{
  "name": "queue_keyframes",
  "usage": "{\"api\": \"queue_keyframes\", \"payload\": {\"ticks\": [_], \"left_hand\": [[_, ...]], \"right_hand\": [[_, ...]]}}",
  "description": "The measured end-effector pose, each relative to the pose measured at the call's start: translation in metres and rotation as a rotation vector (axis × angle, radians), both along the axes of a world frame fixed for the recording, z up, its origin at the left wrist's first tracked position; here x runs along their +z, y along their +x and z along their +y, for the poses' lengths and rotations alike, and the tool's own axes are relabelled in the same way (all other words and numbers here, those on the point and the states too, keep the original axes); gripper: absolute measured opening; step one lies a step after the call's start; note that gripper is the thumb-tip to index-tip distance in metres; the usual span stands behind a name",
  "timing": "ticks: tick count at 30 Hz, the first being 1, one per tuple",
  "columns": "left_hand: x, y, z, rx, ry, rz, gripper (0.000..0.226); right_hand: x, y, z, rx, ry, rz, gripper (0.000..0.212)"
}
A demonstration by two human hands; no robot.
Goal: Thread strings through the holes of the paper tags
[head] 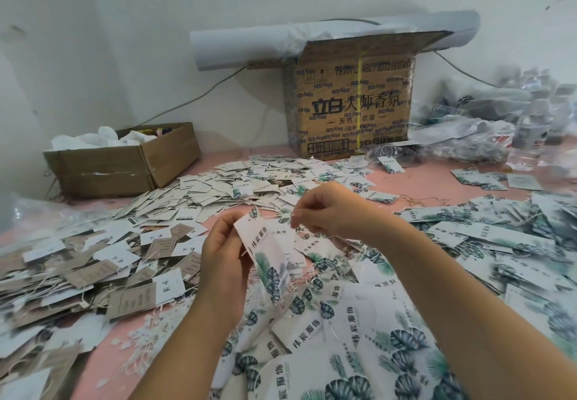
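White card printed with dark green leaves is what the person's left hand [223, 253] grips: one oblong paper tag [265, 253], held upright above the heap, fingers and thumb curled round its near edge. The right hand [324, 209] sits just beside the tag's top end, fingertips pinched together on what looks like a thin pale string [282, 216], though the hole itself is too small for me to make out. I would judge this tag to be mid-threading. Under the wrists lies a loose heap of matching leaf-printed tags [359, 346], some with cord ends showing. To the left a spread of brown and white tags [93, 271] carries many trailing strings, so a good share seems done, yet I cannot tell how many remain unstrung. All of it rests on a pink tabletop [103, 365]. Farther back stand a small open cardboard box [125, 165], a tall printed brown carton [352, 103] with a white paper roll [249, 47] at its top, crumpled clear plastic bags [468, 131] at the right, and a plain white wall [125, 25].
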State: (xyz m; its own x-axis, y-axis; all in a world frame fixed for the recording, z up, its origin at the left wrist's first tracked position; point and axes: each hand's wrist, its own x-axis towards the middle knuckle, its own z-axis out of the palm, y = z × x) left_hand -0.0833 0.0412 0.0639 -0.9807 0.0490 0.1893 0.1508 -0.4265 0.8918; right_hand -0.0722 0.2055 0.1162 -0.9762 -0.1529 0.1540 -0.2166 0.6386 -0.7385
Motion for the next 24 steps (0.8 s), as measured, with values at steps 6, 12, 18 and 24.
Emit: {"api": "queue_keyframes", "payload": {"ticks": [6, 12, 18, 24], "left_hand": [[0.001, -0.013, -0.008, -0.036, 0.279, -0.134, 0.014], [0.003, -0.015, -0.013, -0.046, 0.32, -0.177, 0.017], [0.004, -0.012, -0.009, -0.061, 0.238, -0.019, 0.004], [0.008, -0.004, -0.004, -0.117, 0.045, 0.217, 0.017]], "right_hand": [[-0.004, -0.007, 0.03, -0.135, -0.179, -0.02, 0.022], [-0.01, -0.014, 0.035, -0.219, -0.353, 0.016, 0.019], [-0.008, -0.011, 0.027, -0.114, -0.587, 0.037, 0.019], [-0.001, -0.006, 0.015, 0.039, -0.649, 0.058, 0.011]]}}
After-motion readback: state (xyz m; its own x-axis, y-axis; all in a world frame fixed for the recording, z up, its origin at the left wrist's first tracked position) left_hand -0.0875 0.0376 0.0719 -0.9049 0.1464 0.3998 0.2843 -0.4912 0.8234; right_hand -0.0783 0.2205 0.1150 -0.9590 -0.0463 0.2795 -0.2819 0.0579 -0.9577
